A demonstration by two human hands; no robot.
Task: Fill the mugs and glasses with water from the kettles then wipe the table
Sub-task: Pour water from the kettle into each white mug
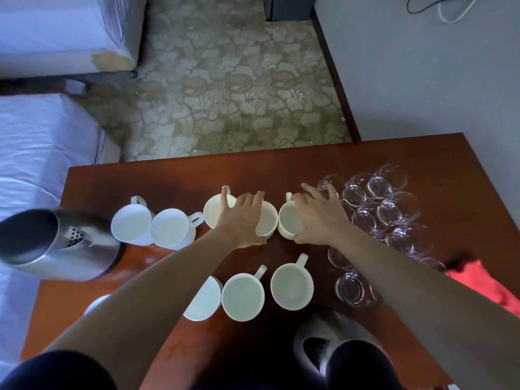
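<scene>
- Mugs (243, 296) and glasses (380, 206) look unfilled; kettles (56, 243) stand untouched; cloth (484, 282) waits
- your left hand (242, 218) clasps one mug (268, 223); your right hand (320, 215) clasps another

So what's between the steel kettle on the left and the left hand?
In the head view: two white mugs side by side, then a cream mug under the index finger of the left hand.
</scene>
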